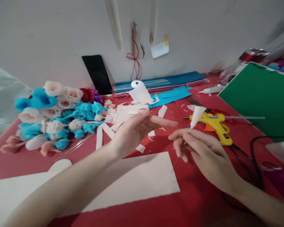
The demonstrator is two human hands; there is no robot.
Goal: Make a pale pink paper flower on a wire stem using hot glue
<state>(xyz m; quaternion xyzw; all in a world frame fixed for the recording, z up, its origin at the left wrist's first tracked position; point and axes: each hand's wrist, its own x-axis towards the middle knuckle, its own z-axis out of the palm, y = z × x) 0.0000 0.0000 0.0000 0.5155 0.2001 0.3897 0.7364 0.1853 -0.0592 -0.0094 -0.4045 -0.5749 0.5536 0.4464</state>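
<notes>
Between the fingertips of my right hand [203, 145] is a thin wire stem, topped by a pale, cone-shaped paper bud [197, 116]. The stem's lower end slants down over the edge of a long pale paper strip [142, 179]. My left hand [134, 132] is empty, its fingers stretched toward the right hand without touching the bud. Behind the left hand lie cut pale paper pieces [123, 115]. A yellow glue gun [214, 121] rests just beyond my right hand.
Crepe paper flowers [61, 116] fill the left side. A black phone [97, 74] leans on the wall near a white bird figure [140, 93]. Blue paper [172, 96] lies at the back. A green board [257, 97] and black cables [253, 154] are on the right.
</notes>
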